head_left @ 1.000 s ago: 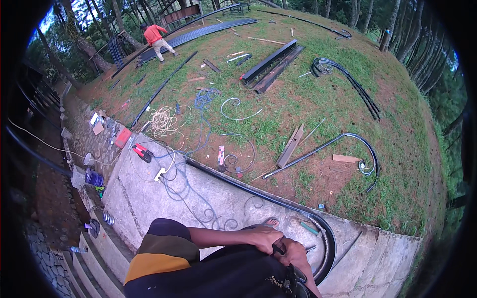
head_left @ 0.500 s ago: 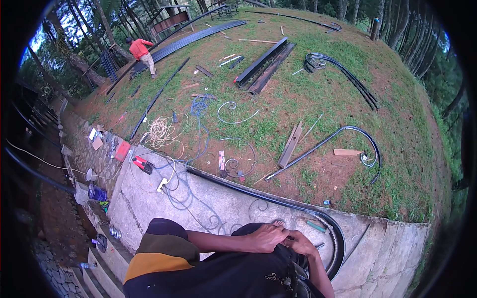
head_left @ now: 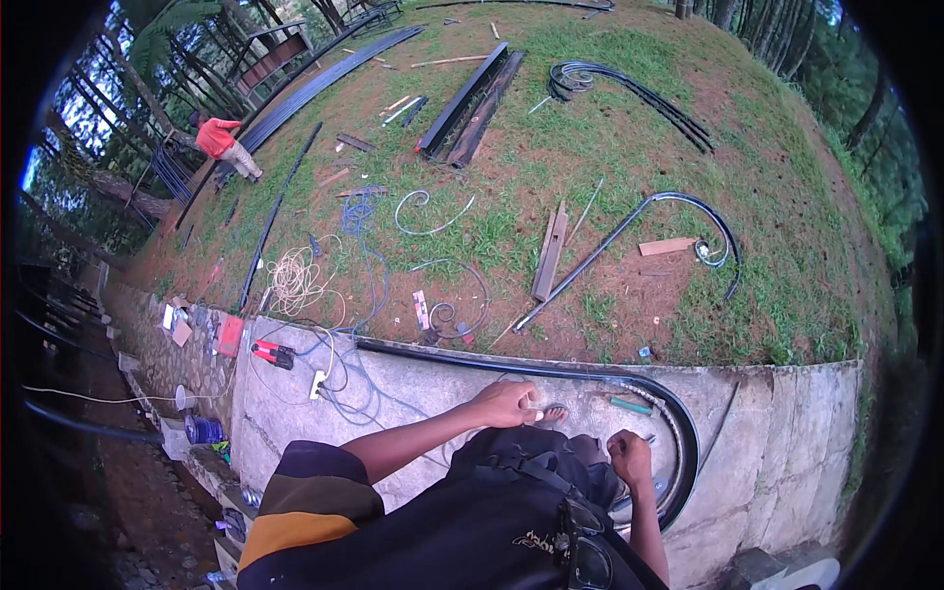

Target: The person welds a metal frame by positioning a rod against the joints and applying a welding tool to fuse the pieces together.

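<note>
At lower centre of the frame, two hands hang apart: left hand half-curled, right hand bunched; from here I can't tell if either pinches anything small. Bent black pipe lies on the concrete, centre to lower right. Step looks like a pause between grips; taking the pipe would call for reaching down. Long axis runs left to right, bend hooking toward the lower edge.

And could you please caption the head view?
Left hand and right hand apart above a concrete slab, near curved black bar.
</note>
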`<control>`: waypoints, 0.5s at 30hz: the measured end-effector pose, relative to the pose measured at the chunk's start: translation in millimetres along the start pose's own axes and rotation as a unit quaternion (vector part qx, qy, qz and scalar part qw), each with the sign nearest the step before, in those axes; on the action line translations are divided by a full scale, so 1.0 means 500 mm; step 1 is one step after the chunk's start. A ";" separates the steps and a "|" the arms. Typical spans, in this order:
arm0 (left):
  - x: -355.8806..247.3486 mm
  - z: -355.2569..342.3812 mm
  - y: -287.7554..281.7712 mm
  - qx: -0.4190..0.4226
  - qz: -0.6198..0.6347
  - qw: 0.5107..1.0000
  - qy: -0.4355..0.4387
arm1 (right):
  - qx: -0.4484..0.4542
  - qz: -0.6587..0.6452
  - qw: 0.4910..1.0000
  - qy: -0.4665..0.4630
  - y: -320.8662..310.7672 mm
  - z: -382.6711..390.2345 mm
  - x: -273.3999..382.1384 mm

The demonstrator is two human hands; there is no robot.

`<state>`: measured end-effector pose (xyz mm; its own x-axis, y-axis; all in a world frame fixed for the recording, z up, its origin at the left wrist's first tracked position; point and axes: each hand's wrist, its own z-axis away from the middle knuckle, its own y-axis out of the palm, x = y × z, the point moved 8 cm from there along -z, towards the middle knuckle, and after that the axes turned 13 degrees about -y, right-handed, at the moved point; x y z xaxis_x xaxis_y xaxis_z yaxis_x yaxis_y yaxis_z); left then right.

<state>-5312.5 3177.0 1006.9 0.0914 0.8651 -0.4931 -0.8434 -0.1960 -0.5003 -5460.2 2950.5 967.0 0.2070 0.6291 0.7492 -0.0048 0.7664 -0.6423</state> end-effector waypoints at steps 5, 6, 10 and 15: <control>0.121 -0.159 0.194 0.109 -0.226 0.966 -0.065 | -0.033 0.042 0.996 0.076 -0.028 0.068 -0.103; 0.150 -0.187 0.240 0.144 -0.267 0.949 -0.083 | -0.031 0.046 0.995 0.087 -0.020 0.079 -0.113; 0.144 -0.228 0.337 0.196 -0.324 0.917 -0.128 | 0.069 0.112 0.975 0.178 0.049 0.162 -0.195; 0.022 -0.241 0.423 0.183 -0.400 0.898 -0.003 | 0.176 0.084 0.943 0.268 0.204 0.317 -0.387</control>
<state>-5425.8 3089.4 809.9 0.7431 0.6648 -0.0761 -0.6272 0.6524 -0.4254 -5655.8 2927.6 782.1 0.6383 0.6628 0.3915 -0.3876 0.7161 -0.5805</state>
